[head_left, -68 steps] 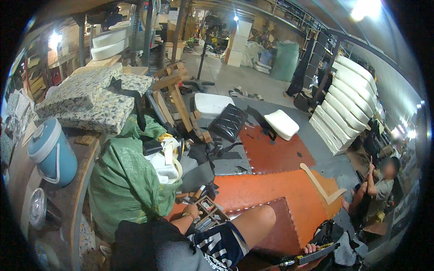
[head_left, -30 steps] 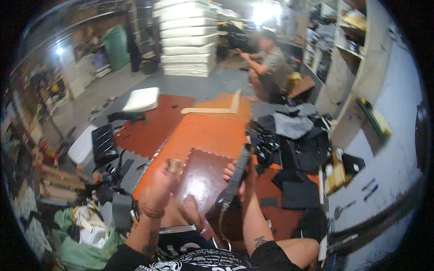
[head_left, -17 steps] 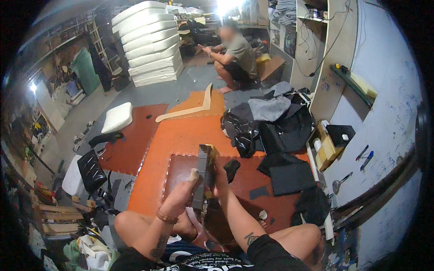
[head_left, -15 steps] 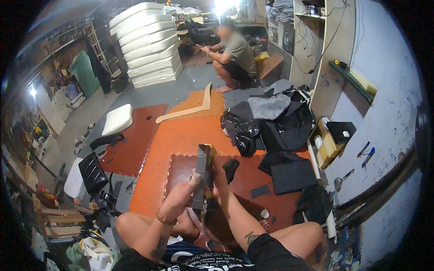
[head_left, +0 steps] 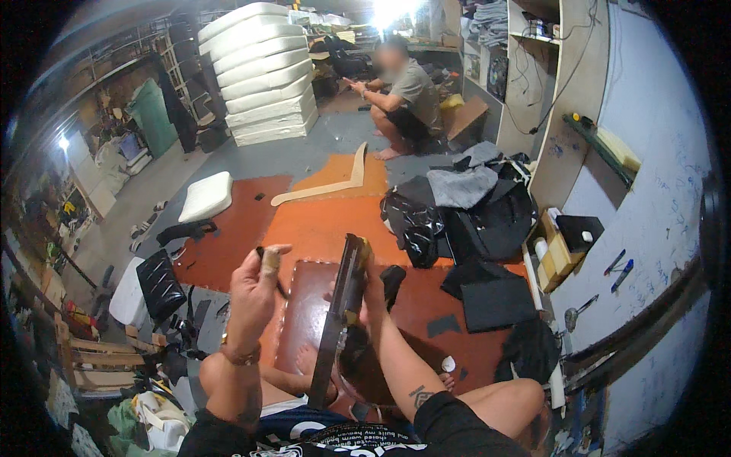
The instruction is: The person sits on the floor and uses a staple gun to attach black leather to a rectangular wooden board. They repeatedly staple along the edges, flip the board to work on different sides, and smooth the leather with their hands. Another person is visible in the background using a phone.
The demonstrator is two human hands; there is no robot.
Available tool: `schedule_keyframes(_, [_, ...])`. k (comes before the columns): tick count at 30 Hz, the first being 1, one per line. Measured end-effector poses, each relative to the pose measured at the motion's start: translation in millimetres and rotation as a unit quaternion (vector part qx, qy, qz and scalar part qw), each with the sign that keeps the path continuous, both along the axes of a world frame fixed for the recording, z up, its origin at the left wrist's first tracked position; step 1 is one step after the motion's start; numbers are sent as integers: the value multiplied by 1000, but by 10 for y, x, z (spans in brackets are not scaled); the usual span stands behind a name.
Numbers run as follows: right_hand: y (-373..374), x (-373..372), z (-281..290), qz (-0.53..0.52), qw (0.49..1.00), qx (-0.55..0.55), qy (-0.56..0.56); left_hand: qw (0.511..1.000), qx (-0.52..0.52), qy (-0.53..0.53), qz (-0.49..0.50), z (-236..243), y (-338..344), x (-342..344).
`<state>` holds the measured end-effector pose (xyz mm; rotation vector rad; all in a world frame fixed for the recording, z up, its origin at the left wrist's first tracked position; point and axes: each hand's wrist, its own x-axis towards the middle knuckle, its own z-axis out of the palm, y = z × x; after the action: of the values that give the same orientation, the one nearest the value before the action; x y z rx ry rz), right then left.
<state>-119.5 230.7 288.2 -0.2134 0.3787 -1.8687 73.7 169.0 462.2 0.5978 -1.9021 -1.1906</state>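
Note:
My right hand (head_left: 373, 293) is wrapped round the far side of a dark staple gun (head_left: 352, 266) with yellowish parts, upright above my lap. A long dark rail (head_left: 324, 362) slants from it down toward my lap. To its left, apart from the gun, my left hand (head_left: 255, 293) is raised with fingers curled and a pale wrap on one finger. A thin dark strip (head_left: 282, 289) shows at these fingers, seemingly pinched in them; its kind is too small to make out.
Orange and brown mats cover the floor, with a tan angled piece (head_left: 335, 189) ahead. Black and grey covers (head_left: 472, 198) lie heaped at right. White foam pads (head_left: 263, 76) are stacked at back, near a crouching person (head_left: 407, 95). A black quilted pad (head_left: 160, 278) is at left.
My left hand has let go of the staple gun and moved left and up. The long rail now sticks out farther toward my lap. The view has shifted slightly.

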Motion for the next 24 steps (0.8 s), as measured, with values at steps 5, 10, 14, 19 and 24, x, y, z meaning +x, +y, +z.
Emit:
schedule_keyframes(5, [-49,8,10,-2,999,-37,20,999,6,21,-39,-232,189,-425])
schedule_keyframes(10, [-39,28,123,-57,997,32,48,995,-67,-69,5,-183,230,-586])
schedule_keyframes(14, [31,106,269,-44,998,35,38,982,-90,-162,29,-103,159,-617])
schedule_keyframes(19, [-39,60,151,-63,997,34,24,969,-144,-200,35,-1,274,-626])
schedule_keyframes(24, [-87,78,101,-49,999,11,19,961,-200,-175,74,4,272,-707])
